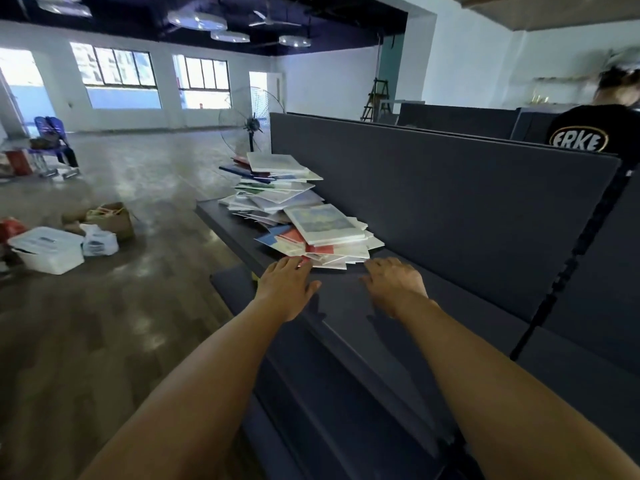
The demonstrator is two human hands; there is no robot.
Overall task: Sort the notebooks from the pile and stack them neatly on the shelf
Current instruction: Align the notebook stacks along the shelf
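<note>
Stretching away along a tall, matte dark panel [433, 202], a long, flat, dark shelf [346, 306] is seen, and on it a loose pile [294, 216] of notebooks is heaped against the panel. The notebooks are thin, square-cornered and mostly white-edged, with pale, blue and red covers, and they are fanned out at many angles rather than squared up. One blue-and-yellow notebook [323, 223] is laid tilted on top of the pile's near end, and a red one [294, 237] is shown lower down on the near left side.

Both bare forearms are extended toward the pile's near edge. The left hand [285, 280] is held flat with straight, spread fingers, its fingertips [294, 262] touching or just over the lowest notebooks; which of the 2 cannot be told. The right hand [393, 280] is held just beside the pile's right corner, fingers loosely bent downward, nothing gripped; whether it touches the shelf cannot be told.

On the glossy concrete floor [104, 323] to the left, a lidded white plastic bin [48, 249] is set, its contents hidden; near it a white plastic bag [98, 240] is placed, and behind that an open brown cardboard box [116, 220] with blurred items inside. A round wire-caged fan [251, 121] is stood beyond the pile.
</note>
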